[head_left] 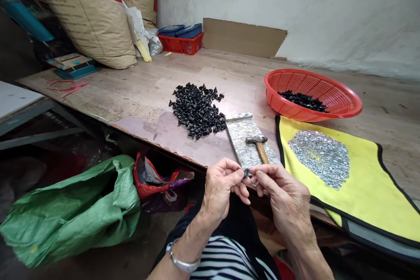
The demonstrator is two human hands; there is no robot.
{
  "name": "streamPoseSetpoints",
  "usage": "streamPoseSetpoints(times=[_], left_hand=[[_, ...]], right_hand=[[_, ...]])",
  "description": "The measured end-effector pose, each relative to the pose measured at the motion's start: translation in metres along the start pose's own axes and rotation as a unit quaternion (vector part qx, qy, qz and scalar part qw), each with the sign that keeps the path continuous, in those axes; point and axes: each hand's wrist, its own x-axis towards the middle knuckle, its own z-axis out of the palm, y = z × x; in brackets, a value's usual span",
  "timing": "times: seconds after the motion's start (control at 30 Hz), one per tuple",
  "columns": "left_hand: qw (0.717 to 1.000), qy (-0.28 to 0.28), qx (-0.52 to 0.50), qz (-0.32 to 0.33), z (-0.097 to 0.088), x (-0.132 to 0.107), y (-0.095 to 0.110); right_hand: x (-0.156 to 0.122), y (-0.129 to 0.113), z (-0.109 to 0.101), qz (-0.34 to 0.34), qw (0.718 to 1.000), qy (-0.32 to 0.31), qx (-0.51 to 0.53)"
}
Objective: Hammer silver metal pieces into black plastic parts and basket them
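Observation:
Between my two hands, just in front of the table edge, is a small black plastic part (pixel 246 173). My left hand (pixel 223 186) pinches it between thumb and finger. The fingers of my right hand (pixel 282 188) are pressed together at the part's right side; whether they hold something tiny, such as a washer, I cannot make out. Right beyond the hands, a hammer (pixel 261 148) with a wooden handle lies on a worn metal plate (pixel 241 133). A heap of similar black parts (pixel 197 109) lies left of the plate. Many small shiny metal washers (pixel 320 155) spread over a yellow cloth (pixel 367 170) at the right.
A red plastic basket (pixel 352 100) holding more black parts stands behind the cloth. At the back are a red crate (pixel 183 45) with blue boxes and large paper sacks (pixel 88 13). A green sack (pixel 75 210) and a red bag (pixel 147 179) sit below the table's left edge.

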Motion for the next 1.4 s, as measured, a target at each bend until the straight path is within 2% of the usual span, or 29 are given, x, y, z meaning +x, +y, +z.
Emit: streamPoseSetpoints(times=[0.1, 0.17, 0.2, 0.27, 0.33, 0.4, 0.47, 0.53, 0.6, 0.7, 0.77, 0.83, 0.9, 0.93, 1.0, 1.17, 1.3, 1.4], left_hand=[[0.995, -0.014, 0.091, 0.034, -0.001, -0.001, -0.003], [0.987, -0.013, 0.149, 0.055, -0.001, -0.003, -0.005], [0.987, -0.018, 0.149, 0.051, 0.0, -0.004, -0.005], [0.995, -0.051, 0.081, 0.007, -0.001, -0.004, -0.006], [0.994, -0.09, -0.028, -0.061, -0.003, -0.001, -0.007], [0.982, -0.111, -0.102, -0.113, -0.007, 0.001, -0.007], [0.971, -0.126, -0.129, -0.154, -0.011, 0.004, -0.007], [0.965, -0.134, -0.134, -0.179, -0.013, 0.004, -0.007], [0.966, -0.12, -0.138, -0.184, -0.012, 0.002, -0.006], [0.975, -0.071, -0.136, -0.162, -0.008, 0.0, -0.004], [0.981, -0.047, -0.123, -0.142, -0.004, -0.001, -0.002], [0.989, -0.022, -0.094, -0.112, -0.002, -0.002, -0.001], [0.996, 0.011, -0.049, -0.074, 0.0, -0.002, -0.001], [0.998, 0.025, -0.026, -0.058, 0.0, -0.003, -0.001], [0.999, 0.034, 0.005, -0.038, 0.001, -0.003, -0.001], [0.999, 0.022, 0.021, -0.027, 0.003, -0.004, -0.002], [0.999, 0.027, 0.031, -0.018, 0.003, -0.003, -0.004], [0.999, 0.022, 0.034, -0.01, 0.002, -0.003, -0.006]], right_hand=[[0.0, 0.003, -0.001, 0.016, 0.999, -0.028, 0.017], [-0.002, 0.005, -0.003, 0.001, 1.0, -0.029, 0.002], [-0.002, 0.006, -0.003, -0.022, 0.999, -0.019, -0.02], [-0.004, 0.007, -0.005, -0.124, 0.988, 0.009, -0.087], [-0.005, 0.007, -0.008, -0.275, 0.947, 0.011, -0.163], [-0.006, 0.007, -0.011, -0.418, 0.88, -0.038, -0.223], [-0.006, 0.006, -0.016, -0.497, 0.821, -0.089, -0.265], [-0.005, 0.007, -0.02, -0.525, 0.796, -0.102, -0.285], [-0.004, 0.009, -0.024, -0.511, 0.807, -0.099, -0.277], [-0.004, 0.01, -0.025, -0.44, 0.859, -0.108, -0.24], [-0.005, 0.009, -0.022, -0.35, 0.912, -0.083, -0.198], [-0.006, 0.005, -0.017, -0.221, 0.967, -0.033, -0.126], [-0.006, 0.002, -0.012, -0.101, 0.993, 0.0, -0.053], [-0.006, 0.001, -0.01, -0.063, 0.998, 0.006, -0.032], [-0.004, 0.0, -0.007, -0.03, 0.999, 0.005, -0.026], [0.001, 0.005, -0.005, -0.016, 0.998, -0.014, -0.057], [0.002, 0.007, -0.004, -0.013, 0.996, -0.003, -0.091], [0.002, 0.005, -0.001, 0.016, 0.998, 0.009, -0.063]])
